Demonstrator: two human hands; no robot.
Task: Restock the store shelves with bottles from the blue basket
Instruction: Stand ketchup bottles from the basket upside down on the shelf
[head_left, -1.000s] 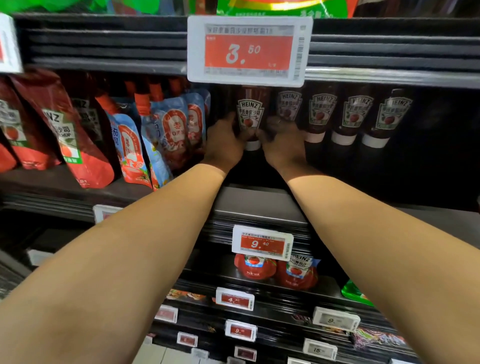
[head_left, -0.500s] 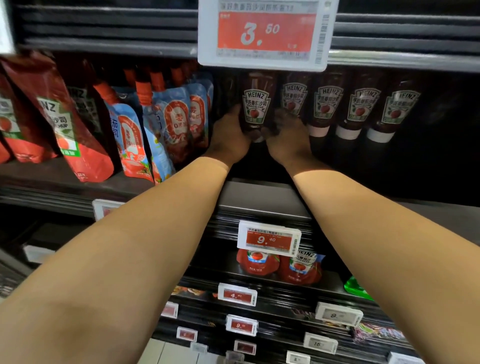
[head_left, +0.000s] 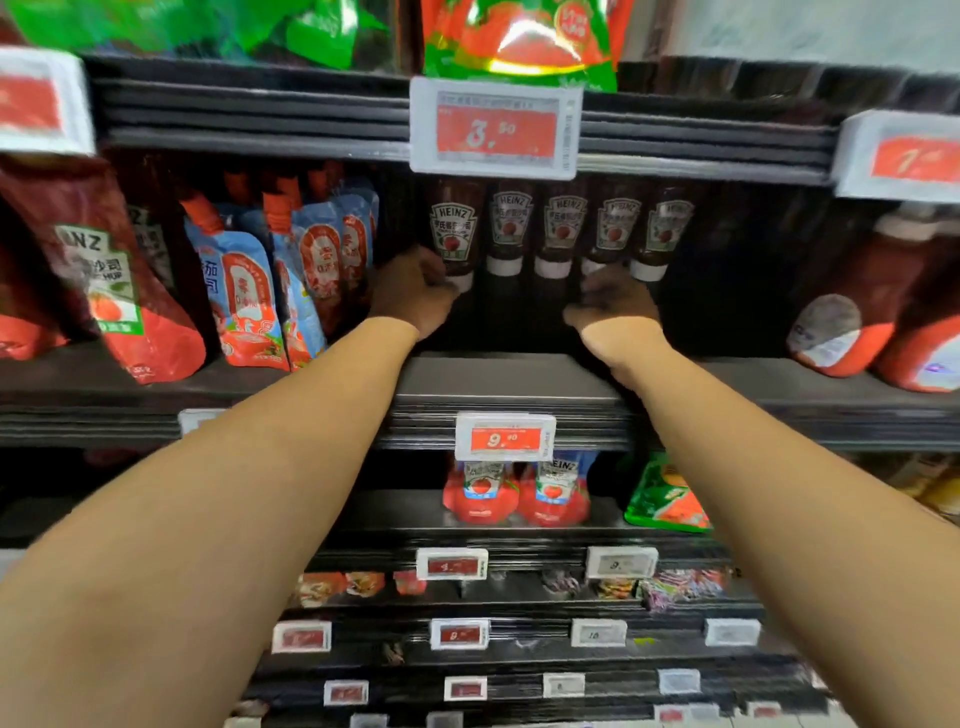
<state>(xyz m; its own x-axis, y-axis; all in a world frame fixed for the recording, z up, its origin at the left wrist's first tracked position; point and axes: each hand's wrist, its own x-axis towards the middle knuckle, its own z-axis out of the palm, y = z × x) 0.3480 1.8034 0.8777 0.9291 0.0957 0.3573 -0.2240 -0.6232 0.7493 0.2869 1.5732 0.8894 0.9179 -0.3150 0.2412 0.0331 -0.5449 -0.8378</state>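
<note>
Five bottles (head_left: 556, 228) are standing in a row on the shelf (head_left: 498, 376), beneath a price tag (head_left: 494, 130). Pouches (head_left: 270, 280) are sitting to their left. The left hand (head_left: 413, 293) is touching the leftmost bottle (head_left: 453, 231); the right hand (head_left: 615, 306) is resting near the fourth.

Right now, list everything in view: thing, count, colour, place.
Heinz bottles: five, dark with white caps, cap-down in a row, middle shelf.
Blue pouches: several, orange spouts, left of the bottles.
Red Heinz pouches: at least two, far left.
Red bottles: two, far right.
Price tags: many, red and white, on shelf edges.
Red packs: two, shelf below.
Green pack: one, right of them.
Left hand: at the leftmost bottle's base.
Right hand: under the fourth bottle.
</note>
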